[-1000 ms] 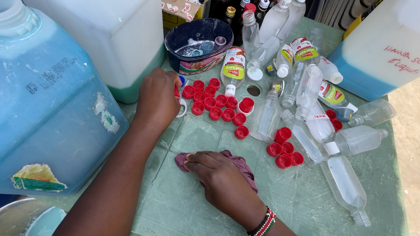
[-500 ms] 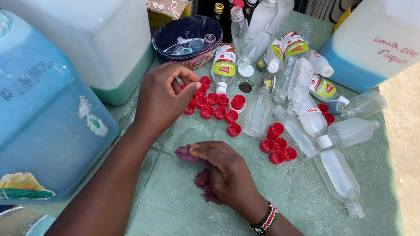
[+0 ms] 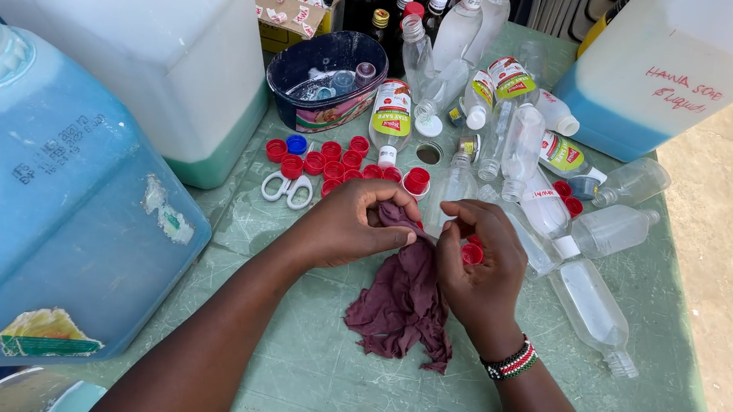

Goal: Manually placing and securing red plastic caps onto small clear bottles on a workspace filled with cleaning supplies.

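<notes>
My left hand (image 3: 350, 225) and my right hand (image 3: 479, 261) meet over the middle of the green table (image 3: 287, 364). Both pinch the top of a maroon cloth (image 3: 402, 307), whose lower part hangs down onto the table. A red bottle cap (image 3: 471, 254) sits in my right hand's fingers against the cloth. Just beyond my hands lies a cluster of red caps (image 3: 335, 162) with one blue cap among them, and white-handled scissors (image 3: 288, 189).
Several clear plastic bottles (image 3: 588, 299) lie on the right. A dark oval tub (image 3: 323, 87) stands behind the caps. A large blue jerrycan (image 3: 49, 201) and a white one (image 3: 158, 54) fill the left; another white jerrycan (image 3: 677, 64) stands far right.
My left hand came back from the cap cluster to the cloth. My right hand lifted the cloth off the table and now holds a red cap in it.
</notes>
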